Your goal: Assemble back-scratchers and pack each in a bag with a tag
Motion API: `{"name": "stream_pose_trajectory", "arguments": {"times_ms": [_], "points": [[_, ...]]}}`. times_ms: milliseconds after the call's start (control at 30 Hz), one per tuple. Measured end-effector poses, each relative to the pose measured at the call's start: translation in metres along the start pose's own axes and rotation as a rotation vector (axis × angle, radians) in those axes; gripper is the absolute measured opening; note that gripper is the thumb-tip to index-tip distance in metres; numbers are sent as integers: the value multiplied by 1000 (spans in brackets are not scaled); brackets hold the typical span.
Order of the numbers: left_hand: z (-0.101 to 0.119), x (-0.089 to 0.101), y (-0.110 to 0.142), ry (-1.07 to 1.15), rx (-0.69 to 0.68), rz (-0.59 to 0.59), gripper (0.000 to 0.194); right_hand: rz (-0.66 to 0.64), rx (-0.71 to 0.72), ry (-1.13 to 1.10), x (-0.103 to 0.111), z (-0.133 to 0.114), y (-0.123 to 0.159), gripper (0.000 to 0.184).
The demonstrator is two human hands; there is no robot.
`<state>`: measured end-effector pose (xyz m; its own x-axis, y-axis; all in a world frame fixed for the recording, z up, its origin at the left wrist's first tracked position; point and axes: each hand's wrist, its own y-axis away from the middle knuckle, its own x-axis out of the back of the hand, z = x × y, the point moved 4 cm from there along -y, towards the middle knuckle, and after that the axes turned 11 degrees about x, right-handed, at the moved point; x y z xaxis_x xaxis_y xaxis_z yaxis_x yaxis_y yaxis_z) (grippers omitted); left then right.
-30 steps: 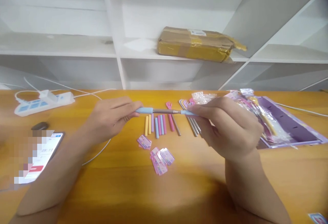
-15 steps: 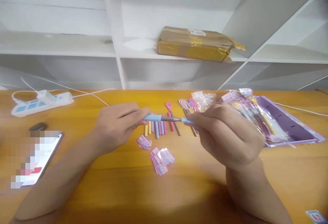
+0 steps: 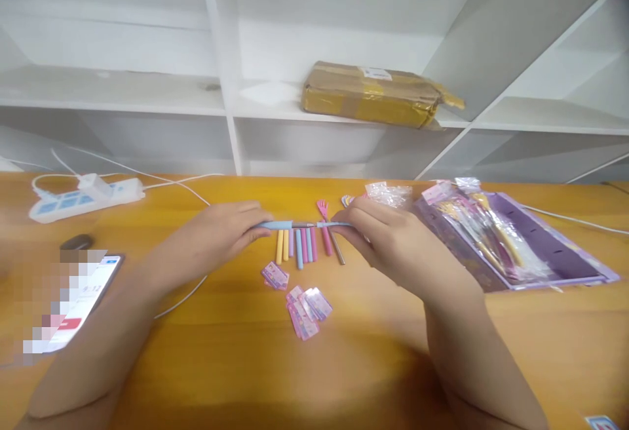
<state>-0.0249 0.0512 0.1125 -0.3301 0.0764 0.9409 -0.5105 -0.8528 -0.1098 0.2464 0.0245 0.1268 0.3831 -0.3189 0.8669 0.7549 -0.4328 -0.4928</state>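
My left hand (image 3: 216,233) pinches the light blue handle end of a thin telescopic rod (image 3: 304,225). My right hand (image 3: 393,240) grips the rod's other blue end, so the rod spans level between both hands just above the table. Its metal middle section shows between them. Under it lie several pastel tubes (image 3: 296,246) in yellow, blue and pink, side by side. A pink hand-shaped piece on a metal rod (image 3: 328,230) lies to their right.
Small pink and purple label cards (image 3: 307,304) lie in front of the tubes. A purple tray with bagged items (image 3: 511,240) sits on the right. A phone (image 3: 73,302), a dark small object (image 3: 76,242) and a white power strip (image 3: 88,195) lie on the left. A taped cardboard parcel (image 3: 373,94) rests on the white shelf.
Both hands have come closer together and lowered toward the table; the visible metal section of the rod between them has grown shorter.
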Motion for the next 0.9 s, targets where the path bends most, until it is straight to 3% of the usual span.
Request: {"name": "stream_pose_trajectory", "arguments": {"times_ms": [200,433,567,700,800,900], "points": [[7,-5,-1,-93,16,111,29,30,-1,91,-24,5,-7,19],[21,-29,-7,-300,-95,246,26,6,46,181,-41,-1,-18,28],[22,-39,-9,-398,96,258,21,42,129,150,-44,-6,-18,29],[16,-44,-9,-487,290,107,22,57,181,147,-50,-7,-18,31],[8,-42,-10,-530,342,59,22,91,206,182,-52,-7,-19,28],[-2,-36,-12,-572,369,100,22,134,224,224,-50,-3,-19,25]]}}
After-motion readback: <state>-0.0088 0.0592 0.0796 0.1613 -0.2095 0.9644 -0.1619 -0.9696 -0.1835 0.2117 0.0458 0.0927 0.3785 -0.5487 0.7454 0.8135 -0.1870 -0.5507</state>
